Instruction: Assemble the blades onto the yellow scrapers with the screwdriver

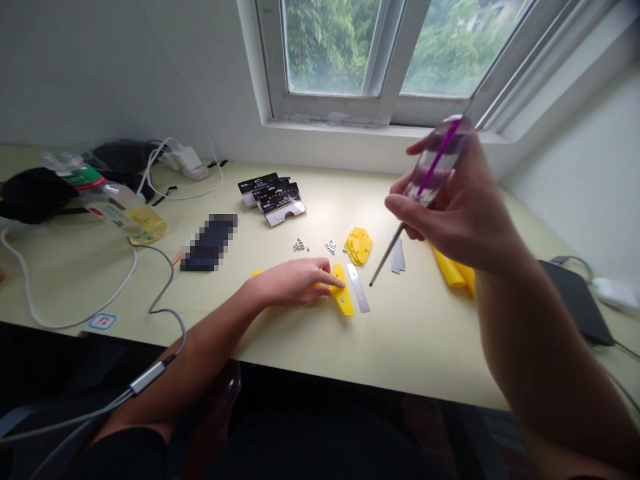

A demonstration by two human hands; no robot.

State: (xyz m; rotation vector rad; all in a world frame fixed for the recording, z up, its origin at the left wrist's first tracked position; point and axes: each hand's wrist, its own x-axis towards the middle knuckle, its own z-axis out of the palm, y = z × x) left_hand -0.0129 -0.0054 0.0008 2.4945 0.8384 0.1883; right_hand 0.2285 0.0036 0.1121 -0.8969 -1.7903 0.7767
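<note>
My right hand (450, 193) is raised over the table's right side, closed around the clear, purple-striped handle of a screwdriver (387, 255). Its metal shaft slants down to the left, with the tip above the table. Below on the left, my left hand (295, 281) holds down a flat yellow plastic piece (346, 303) with its fingers; a small screw or nut shows in the piece. Right beside it lies a thin metal blade strip (359, 288). Behind are a stack of yellow plastic pieces (359, 245) and two small piles of screws (299, 245) and nuts (331, 247).
More metal blades (397, 255) and yellow parts (453, 270) lie to the right, near a black device (575, 300). Black-and-white packaging cards (275, 197) sit at the back. A bottle (120, 207), a blurred-out dark phone-like object (209, 243) and cables occupy the left.
</note>
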